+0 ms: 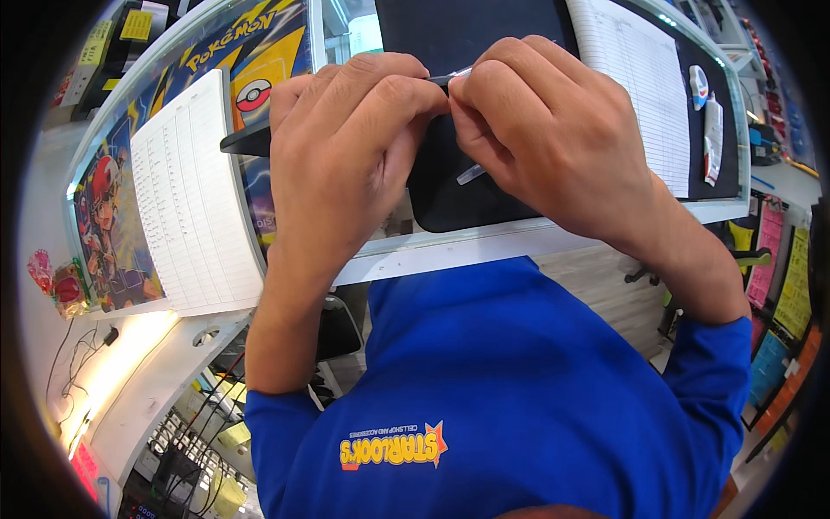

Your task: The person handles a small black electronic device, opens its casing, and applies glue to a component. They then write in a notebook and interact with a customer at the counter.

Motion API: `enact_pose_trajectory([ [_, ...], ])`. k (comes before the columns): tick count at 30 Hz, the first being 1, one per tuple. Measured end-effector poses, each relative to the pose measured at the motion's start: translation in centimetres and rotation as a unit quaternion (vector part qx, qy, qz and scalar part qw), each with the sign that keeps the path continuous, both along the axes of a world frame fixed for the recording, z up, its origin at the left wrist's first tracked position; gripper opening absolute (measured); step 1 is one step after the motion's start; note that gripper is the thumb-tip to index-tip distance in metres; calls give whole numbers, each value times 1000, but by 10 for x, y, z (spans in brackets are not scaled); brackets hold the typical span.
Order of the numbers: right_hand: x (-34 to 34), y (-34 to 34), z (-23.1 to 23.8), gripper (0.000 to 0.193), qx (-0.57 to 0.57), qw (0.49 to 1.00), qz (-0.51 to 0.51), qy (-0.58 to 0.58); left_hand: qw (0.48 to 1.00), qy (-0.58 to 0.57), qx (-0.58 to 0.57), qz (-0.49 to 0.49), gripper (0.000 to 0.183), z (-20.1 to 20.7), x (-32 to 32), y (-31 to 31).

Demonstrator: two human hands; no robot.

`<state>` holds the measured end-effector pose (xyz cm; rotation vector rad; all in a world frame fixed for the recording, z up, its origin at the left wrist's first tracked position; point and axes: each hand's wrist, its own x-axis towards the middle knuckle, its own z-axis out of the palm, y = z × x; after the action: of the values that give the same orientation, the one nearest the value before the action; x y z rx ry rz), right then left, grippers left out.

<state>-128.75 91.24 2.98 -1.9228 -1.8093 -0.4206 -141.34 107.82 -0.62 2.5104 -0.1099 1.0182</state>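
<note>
My left hand point(350, 138) is closed, its thumb and fingers bent in. A dark, flat, slab-like thing point(245, 141) sticks out to the left from behind it and looks gripped in that hand. Close beside it, my right hand point(549, 138) is closed too, its fingertips pinched and meeting the left ones. A thin, partly clear stick point(472, 175) pokes out beneath the right palm. Something narrow and pale-edged point(451, 78) shows between the two sets of fingertips; its kind is hidden. Both hands are above a black mat point(467, 203).
The glass-topped counter has a white front edge point(406, 255). On the left, a notebook with handwriting point(194, 190) lies over a colourful cartoon mat point(112, 233). At right are a lined pad point(644, 95), a blue-and-white correction tape point(699, 86) and a white tube point(712, 138).
</note>
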Motion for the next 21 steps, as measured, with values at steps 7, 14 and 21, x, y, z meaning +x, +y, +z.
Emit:
enact_pose_trajectory([
  [7,4,5,1,19,-8,998,14,-55,1000,-2,-7,3,21,1,1,-1],
  [14,8,7,-8,11,17,998,12,-57,1000,1,-15,9,18,1,-1,-2],
  [21,9,7,-17,15,49,997,3,54,1000,3,-19,11,17,2,-4,-2],
])
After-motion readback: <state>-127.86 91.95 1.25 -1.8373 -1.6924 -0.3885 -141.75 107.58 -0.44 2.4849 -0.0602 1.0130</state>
